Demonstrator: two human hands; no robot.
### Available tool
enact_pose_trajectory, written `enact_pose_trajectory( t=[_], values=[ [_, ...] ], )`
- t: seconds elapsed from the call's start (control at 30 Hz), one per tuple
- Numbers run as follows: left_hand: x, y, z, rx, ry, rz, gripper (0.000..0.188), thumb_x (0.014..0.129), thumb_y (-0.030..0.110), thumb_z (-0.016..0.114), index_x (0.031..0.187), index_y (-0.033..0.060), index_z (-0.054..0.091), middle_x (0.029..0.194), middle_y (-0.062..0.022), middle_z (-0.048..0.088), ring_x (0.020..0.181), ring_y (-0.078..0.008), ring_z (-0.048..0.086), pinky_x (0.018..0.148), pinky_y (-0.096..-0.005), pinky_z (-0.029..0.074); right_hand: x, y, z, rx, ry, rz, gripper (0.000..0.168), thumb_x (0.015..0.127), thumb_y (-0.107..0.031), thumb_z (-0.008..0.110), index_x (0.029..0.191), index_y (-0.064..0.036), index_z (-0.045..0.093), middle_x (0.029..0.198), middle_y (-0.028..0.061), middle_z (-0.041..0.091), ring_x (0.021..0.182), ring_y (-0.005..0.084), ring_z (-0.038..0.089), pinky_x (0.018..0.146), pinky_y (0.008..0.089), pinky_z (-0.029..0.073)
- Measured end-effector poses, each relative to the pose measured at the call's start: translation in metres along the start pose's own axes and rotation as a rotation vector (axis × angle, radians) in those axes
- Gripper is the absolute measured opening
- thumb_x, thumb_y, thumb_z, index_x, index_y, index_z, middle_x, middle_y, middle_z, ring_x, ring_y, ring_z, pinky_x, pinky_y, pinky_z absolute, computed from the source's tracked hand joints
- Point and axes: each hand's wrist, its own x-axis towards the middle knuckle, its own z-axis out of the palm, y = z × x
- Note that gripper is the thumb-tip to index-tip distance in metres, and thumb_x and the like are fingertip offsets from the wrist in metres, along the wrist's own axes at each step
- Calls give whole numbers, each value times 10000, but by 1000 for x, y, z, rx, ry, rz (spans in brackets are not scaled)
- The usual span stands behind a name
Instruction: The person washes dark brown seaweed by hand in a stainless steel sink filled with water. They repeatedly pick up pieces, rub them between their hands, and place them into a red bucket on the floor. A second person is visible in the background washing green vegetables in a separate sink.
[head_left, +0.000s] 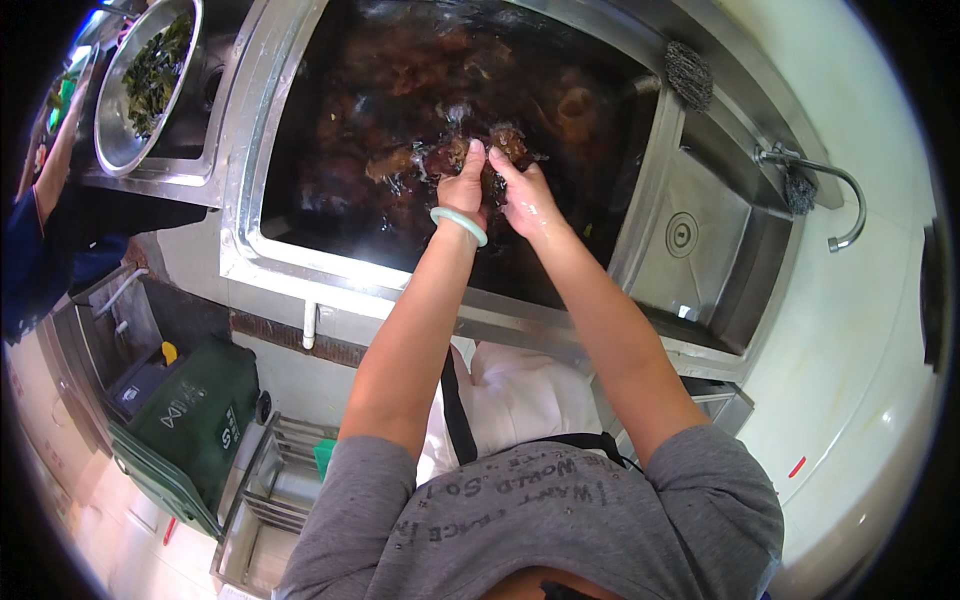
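My left hand (463, 186), with a pale green bangle (459, 224) at its wrist, is over a large stainless-steel sink (334, 264) of dark water. Between its thumb and hidden fingers is a wet brown piece of food (453, 155). Close beside it, thumb almost touching the left thumb, my right hand (529, 201) grips another brown piece (508, 140). Water splashes around both. More brown pieces (390, 163) float or lie just under the surface; their exact kind is unclear. The fingers' undersides are hidden.
A smaller steel basin (660, 281) with a drain and a curved tap (851, 202) adjoins on the right. A scouring pad (688, 75) rests on the ledge. At left are a steel bowl of dark green leaves (157, 67), another person's arm (56, 165) and a green bin (199, 412).
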Motion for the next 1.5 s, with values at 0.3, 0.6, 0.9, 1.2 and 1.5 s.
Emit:
enact_pose_trajectory(
  t=[0.3, 0.6, 0.9, 1.2, 1.5],
  values=[
    [-74, 87, 6, -146, -464, -188, 315, 965, 246, 435, 1211, 63, 509, 1198, -87, 574, 1103, -248, 541, 941, -423, 438, -60, -88, 27, 159, -348, 150, 236, 904, -164, 529, 1110, -61, 579, 1018, 44, 645, 924, 179, 619, 836, 360, 486],
    [-117, 128, -25, -36, -378, -137, 326, 974, 260, 393, 1234, 89, 487, 1213, -96, 561, 1118, -264, 535, 933, -459, 460, -98, -96, 68, -44, -191, 140, 354, 940, -344, 508, 1169, -78, 555, 1068, 39, 626, 967, 183, 593, 880, 340, 459],
    [-142, 109, -24, -36, -434, -241, 383, 970, 348, 367, 1235, 105, 499, 1197, -83, 566, 1093, -254, 544, 909, -442, 464, -125, -77, 88, -33, -150, -273, 251, 848, -121, 647, 1081, -51, 583, 1000, 34, 633, 895, 157, 605, 812, 311, 491],
    [-145, 117, -9, 222, -98, -26, 320, 875, 247, 634, 1149, 104, 551, 1044, -73, 630, 936, -235, 607, 752, -420, 516, -108, -61, 109, -292, -25, -234, 149, 892, -196, 602, 934, -54, 618, 764, 5, 594, 659, 85, 519, 605, 249, 434],
    [-165, 145, -23, 119, -300, 22, 307, 903, 251, 586, 1160, 91, 533, 1031, -88, 636, 891, -247, 632, 725, -442, 549, -153, -113, 129, -537, -120, -87, 441, 815, 4, 625, 1230, 23, 476, 1102, 117, 569, 994, 203, 582, 885, 344, 513]
  ],
)
